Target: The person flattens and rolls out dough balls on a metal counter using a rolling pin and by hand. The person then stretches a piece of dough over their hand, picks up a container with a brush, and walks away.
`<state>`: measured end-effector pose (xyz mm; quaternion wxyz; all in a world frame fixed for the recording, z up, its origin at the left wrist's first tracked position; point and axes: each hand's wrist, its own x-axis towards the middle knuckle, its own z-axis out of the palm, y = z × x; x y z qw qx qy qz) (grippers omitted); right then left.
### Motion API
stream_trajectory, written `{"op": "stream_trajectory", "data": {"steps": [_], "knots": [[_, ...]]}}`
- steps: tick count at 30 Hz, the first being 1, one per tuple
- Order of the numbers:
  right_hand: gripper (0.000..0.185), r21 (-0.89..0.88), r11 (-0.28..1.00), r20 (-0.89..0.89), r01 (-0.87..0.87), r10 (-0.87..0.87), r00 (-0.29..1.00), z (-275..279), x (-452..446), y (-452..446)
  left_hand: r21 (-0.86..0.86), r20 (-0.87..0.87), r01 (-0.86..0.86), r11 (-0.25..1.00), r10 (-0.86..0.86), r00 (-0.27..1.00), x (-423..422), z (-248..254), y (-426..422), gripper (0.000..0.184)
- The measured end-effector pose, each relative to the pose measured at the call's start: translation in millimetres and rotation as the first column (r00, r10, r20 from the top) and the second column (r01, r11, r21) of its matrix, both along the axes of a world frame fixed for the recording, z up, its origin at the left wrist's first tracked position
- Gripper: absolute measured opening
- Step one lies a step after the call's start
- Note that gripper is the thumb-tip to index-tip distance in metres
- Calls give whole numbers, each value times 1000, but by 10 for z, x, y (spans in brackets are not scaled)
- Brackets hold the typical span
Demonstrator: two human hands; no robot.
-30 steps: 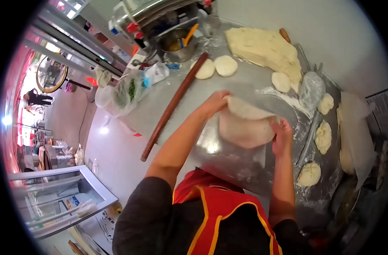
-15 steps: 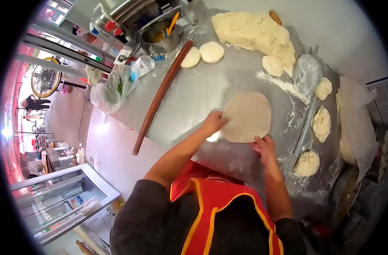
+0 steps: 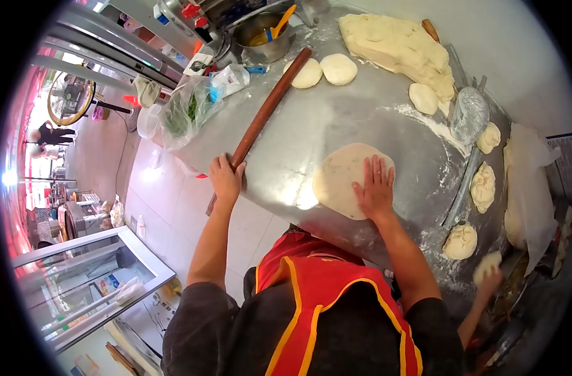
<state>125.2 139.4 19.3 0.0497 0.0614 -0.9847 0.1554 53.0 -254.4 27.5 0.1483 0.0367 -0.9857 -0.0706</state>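
My left hand is wrapped round the lower end of a long reddish-brown rolling pin, which lies slanting across the metal worktop and juts past its edge. Flat on the worktop is a rolled-out round of dough. My right hand rests palm down on the right side of that round, fingers spread. Two smaller dough discs sit near the upper end of the pin, one partly hidden by it.
A large dough slab lies at the back, with several dough lumps along the right. At lower right, another person's hand holds a dough piece. A metal pot and plastic bag stand at upper left.
My left hand has left the dough round and taken hold of the rolling pin. My right hand has moved from the round's edge onto its top. Another person's hand has appeared at lower right.
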Motion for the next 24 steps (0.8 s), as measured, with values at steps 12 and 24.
{"op": "stream_trajectory", "data": {"steps": [12, 24], "knots": [[61, -201, 968, -129, -151, 127, 984, 475, 366, 26, 336, 352, 328, 883, -440, 826, 1260, 396, 168, 32], [54, 41, 980, -211, -197, 201, 956, 204, -1499, -428, 380, 541, 130, 916, -334, 772, 889, 426, -110, 47]]}}
